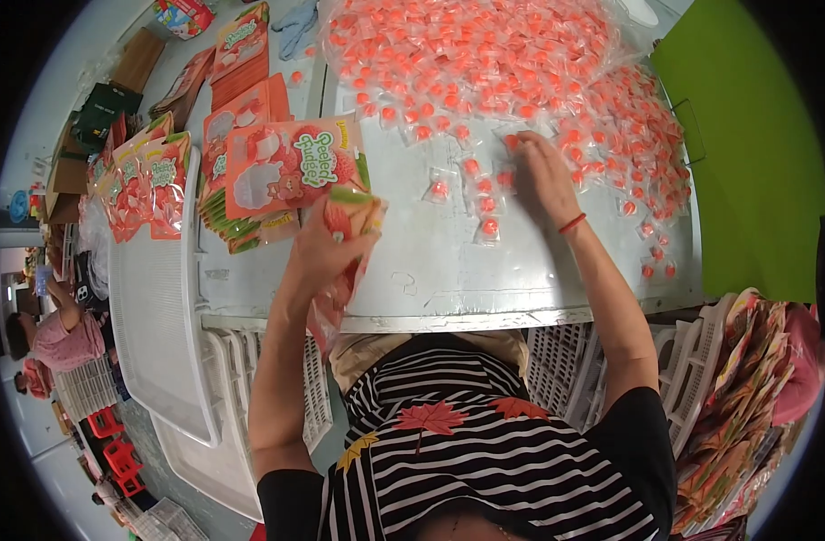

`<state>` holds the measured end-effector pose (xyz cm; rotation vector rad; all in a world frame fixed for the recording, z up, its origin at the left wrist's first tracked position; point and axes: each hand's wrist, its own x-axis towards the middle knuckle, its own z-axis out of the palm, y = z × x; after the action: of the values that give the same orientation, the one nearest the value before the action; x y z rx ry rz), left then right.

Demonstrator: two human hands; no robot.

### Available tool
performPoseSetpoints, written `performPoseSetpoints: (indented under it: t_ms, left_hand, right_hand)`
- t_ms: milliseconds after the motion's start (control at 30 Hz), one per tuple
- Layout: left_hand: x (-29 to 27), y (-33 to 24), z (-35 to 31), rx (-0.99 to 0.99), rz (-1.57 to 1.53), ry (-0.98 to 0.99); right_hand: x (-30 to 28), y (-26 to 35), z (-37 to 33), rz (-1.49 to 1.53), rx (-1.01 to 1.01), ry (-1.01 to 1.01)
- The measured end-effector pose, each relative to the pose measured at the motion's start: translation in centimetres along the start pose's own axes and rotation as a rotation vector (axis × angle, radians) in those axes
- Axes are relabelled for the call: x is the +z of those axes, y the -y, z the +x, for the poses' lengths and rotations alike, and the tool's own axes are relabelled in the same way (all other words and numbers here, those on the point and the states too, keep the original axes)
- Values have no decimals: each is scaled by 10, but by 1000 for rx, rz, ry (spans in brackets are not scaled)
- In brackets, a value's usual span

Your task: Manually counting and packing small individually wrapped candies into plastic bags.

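The left hand (320,248) is closed around a printed red pouch (337,302), thumb on the side toward the right hand and the other fingers mostly hidden; the pouch's green-edged end sticks out above the grip and its lower end hangs below the hand at the front edge of the tabletop (412,275). The right hand (545,173) reaches farther forward, palm down, its fingers extended, close together and slightly bent, with the fingertips at a wrapped candy (510,142); whether they pinch it or only touch it cannot be told. A red wristband (572,224) circles that wrist. Between the two hands, nearer the right one, a short line of wrapped candies (487,205) runs toward the body, with a single candy (439,189) lying just left of it. Ahead of the right hand and off to its right spreads a large heap of the same candies (485,54). Just beyond the left hand lies a stack of flat pouches (291,167), and farther left, filled-looking pouches (151,180) rest at the far end of a white tray (155,307).
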<state>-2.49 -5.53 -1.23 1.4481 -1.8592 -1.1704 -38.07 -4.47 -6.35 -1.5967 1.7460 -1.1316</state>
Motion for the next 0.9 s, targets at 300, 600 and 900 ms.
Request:
performPoseSetpoints:
  t_ms: [300,600,900]
  left_hand:
    - [-26,-1,24,-218,-100,-26]
    - [-28,-29,-43,-97,70,-216]
    - [-26,-39,-85,-86,-10,-342]
  right_hand:
    - [61,45,-37,-516,-525,184]
    - [123,74,-70,-452,-578,189]
    - [100,49,45,-346,-448,-93]
